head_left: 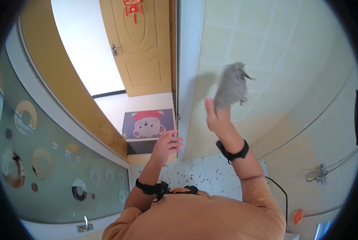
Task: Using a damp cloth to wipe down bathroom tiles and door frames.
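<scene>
A bunched grey cloth is in my right hand, raised in front of the pale tiled wall. The cloth hides most of the fingers; the thumb points up beside it. Loose folds hang from its right side, and a shadow falls on the wall to its left. Whether the cloth touches the tiles, I cannot tell. My left hand is lower and to the left, near the doorway, with its fingers apart and nothing in them. Both wrists wear black straps.
Beyond the doorway stand a wooden door and a floor mat with a cartoon bear. A frosted glass panel with circle patterns lines the left. At the right are a wall tap, hoses and an orange scrubber.
</scene>
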`<control>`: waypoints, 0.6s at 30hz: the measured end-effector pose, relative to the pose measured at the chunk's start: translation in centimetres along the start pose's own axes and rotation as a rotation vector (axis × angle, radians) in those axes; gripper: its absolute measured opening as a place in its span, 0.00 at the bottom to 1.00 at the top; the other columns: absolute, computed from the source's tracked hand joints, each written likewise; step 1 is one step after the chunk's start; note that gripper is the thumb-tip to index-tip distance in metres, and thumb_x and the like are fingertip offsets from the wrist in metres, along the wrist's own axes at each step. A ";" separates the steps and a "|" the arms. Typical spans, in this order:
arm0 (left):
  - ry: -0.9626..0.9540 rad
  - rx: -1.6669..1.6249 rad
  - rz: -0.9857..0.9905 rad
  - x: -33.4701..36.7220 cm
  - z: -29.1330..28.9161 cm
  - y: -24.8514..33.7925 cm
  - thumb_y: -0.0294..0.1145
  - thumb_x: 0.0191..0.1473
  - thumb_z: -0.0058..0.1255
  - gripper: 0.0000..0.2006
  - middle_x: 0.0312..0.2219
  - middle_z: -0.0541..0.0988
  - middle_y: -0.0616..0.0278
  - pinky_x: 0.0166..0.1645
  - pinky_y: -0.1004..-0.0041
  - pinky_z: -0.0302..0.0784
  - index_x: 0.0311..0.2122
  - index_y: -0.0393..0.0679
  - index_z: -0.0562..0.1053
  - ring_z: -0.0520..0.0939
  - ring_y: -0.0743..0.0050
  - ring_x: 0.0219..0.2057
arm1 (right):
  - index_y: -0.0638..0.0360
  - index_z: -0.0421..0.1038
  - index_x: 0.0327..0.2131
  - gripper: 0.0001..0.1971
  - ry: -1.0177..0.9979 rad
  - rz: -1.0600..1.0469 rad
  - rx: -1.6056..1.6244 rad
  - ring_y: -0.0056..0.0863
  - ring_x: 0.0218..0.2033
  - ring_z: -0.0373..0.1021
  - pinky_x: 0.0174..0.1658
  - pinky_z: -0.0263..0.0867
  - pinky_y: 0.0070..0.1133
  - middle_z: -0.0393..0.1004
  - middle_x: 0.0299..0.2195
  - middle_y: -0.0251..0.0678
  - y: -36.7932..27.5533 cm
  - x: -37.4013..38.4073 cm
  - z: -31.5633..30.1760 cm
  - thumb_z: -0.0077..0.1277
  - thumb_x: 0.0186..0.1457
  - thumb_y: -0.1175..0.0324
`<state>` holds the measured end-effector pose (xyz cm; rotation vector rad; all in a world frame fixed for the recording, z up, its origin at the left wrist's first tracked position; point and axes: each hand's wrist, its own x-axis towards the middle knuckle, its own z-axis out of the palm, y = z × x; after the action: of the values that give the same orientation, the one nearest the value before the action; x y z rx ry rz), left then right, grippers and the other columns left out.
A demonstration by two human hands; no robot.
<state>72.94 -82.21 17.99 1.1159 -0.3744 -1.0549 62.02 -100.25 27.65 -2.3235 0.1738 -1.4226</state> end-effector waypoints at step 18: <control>-0.175 0.121 0.117 8.9 -7.1 1.7 0.33 0.58 0.39 0.12 0.32 0.76 0.60 0.35 0.80 0.68 0.45 0.44 0.68 0.76 0.78 0.30 | 0.73 0.56 0.52 0.33 0.311 -0.420 -0.978 0.63 0.56 0.44 0.59 0.34 0.48 0.53 0.53 0.64 -1.6 21.9 4.3 0.45 0.53 0.52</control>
<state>83.26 -85.65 14.25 1.0980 -0.6429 -1.0392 75.95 -104.41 44.61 -2.9749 0.6195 -2.2845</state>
